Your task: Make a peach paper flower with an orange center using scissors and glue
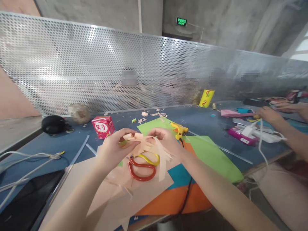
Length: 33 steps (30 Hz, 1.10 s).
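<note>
My left hand [117,146] is closed on rolled, cream-coloured paper strips [136,137]. From the other side my right hand [163,139] pinches the same strips, and a long loose strip [162,165] hangs down below it. Just under the hands lie scissors [142,171] with one red and one yellow handle; their blades are hidden. They rest on a large cream paper sheet [96,199]. A yellow glue gun [179,129] lies beyond my right hand on green paper [207,157]. The fingertips partly cover the strips, so their exact shape is unclear.
A pink box [103,127] stands beyond my left hand. Paper scraps [157,114] lie by the perforated metal divider [108,70]. White cables [26,163] and a black bag-like item [29,199] are at left. At right are a purple power strip [243,134] and another person's hand [269,115].
</note>
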Each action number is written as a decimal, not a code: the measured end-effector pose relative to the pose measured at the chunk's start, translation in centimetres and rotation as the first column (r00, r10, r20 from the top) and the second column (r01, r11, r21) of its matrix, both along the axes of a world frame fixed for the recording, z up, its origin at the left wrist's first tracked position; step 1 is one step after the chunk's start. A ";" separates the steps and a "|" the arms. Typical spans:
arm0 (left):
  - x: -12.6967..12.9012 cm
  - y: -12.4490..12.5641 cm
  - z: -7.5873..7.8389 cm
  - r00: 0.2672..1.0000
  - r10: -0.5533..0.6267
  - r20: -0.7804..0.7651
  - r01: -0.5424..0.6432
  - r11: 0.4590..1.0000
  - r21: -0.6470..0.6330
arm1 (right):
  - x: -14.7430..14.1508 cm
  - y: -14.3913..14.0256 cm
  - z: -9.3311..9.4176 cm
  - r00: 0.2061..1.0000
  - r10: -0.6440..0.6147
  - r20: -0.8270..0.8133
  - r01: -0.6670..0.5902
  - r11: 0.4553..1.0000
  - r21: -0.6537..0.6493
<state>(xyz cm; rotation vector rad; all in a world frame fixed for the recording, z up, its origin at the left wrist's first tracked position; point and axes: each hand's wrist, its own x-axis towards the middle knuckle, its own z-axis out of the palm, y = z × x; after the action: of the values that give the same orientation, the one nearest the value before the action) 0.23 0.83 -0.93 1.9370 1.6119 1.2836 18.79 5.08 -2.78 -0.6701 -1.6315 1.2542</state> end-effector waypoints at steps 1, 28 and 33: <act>-0.1 0.0 -0.1 1.000 0.000 0.028 0.001 1.000 -0.019 | 0.0 0.1 0.0 1.000 0.006 0.003 -0.006 1.000 -0.012; -4.7 1.4 1.2 0.841 0.082 0.534 0.031 0.979 -0.200 | -1.1 -3.4 -0.8 0.451 -0.291 0.844 -0.278 0.853 0.442; -5.1 0.7 2.3 0.844 0.121 0.523 -0.041 0.986 -0.162 | -1.8 -2.9 -0.7 0.455 -0.266 0.850 -0.356 0.820 0.447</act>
<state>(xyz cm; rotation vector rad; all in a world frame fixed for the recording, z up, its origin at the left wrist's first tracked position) -4.84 1.56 1.33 1.2756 1.4530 1.5182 17.02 2.15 -3.48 -0.9674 -2.7779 0.2404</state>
